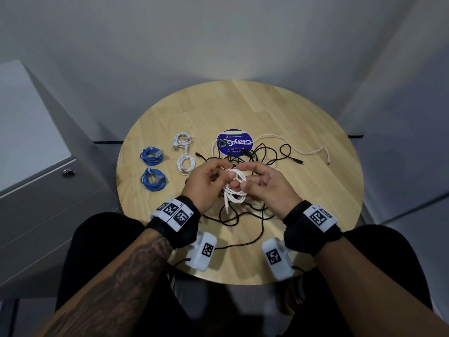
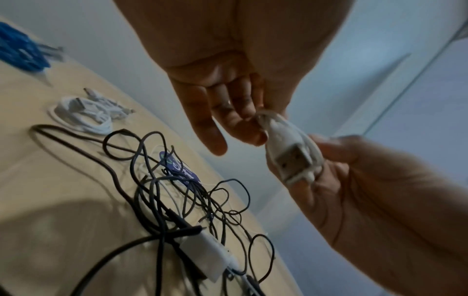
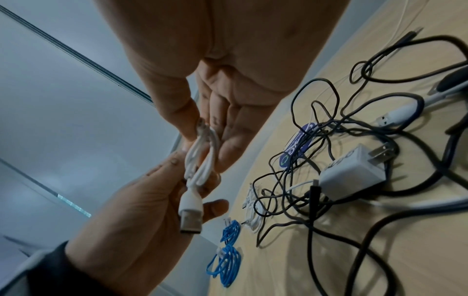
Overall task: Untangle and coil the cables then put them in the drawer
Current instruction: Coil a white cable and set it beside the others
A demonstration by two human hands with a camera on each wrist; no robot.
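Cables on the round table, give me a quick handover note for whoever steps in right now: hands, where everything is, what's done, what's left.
Hands: left hand and right hand both pinch the white cable, bunched into loops above the table; its USB plug hangs free.
Done: two blue coils and two white coils lie on the table's left side.
Left: finish this coil, then untangle the black cables, the loose white cable and the charger. Nothing is in the drawer yet; it looks closed.
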